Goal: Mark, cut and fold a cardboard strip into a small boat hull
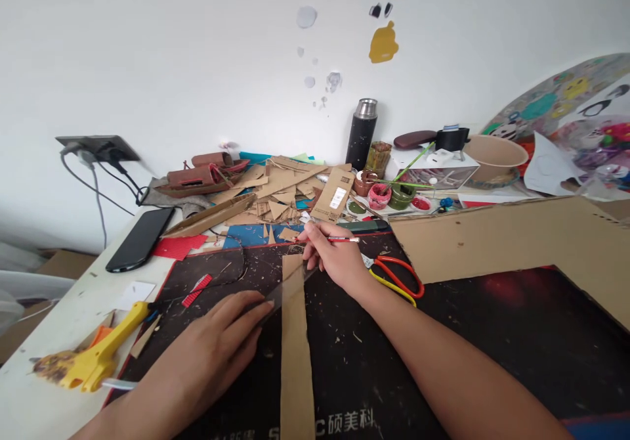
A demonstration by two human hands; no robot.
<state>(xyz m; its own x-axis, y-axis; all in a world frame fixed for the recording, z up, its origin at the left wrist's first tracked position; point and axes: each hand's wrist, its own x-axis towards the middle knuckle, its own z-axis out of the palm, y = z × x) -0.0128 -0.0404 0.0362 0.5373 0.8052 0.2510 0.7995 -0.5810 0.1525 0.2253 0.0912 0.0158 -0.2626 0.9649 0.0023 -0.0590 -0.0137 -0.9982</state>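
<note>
A long cardboard strip [296, 361] lies lengthwise on the dark mat in front of me. Across it, slanting up to the right, is a clear ruler [290, 287]. My left hand [216, 338] has its fingers closed on the ruler's lower left end, beside the strip. At the strip's far end, my right hand [339, 256] pinches a thin pencil [347, 239], which lies nearly level across the hand. Its fingertips are close to the ruler's upper end; whether they touch it is hidden. Scissors [401, 276] with red and yellow handles lie beside my right wrist.
A yellow glue gun [98, 354] and a black phone [140, 240] lie at left. Cardboard scraps [275, 187] pile up at the back. Paint jars [380, 196] and a black flask [362, 134] stand by the wall. A large cardboard piece [492, 233] covers the right.
</note>
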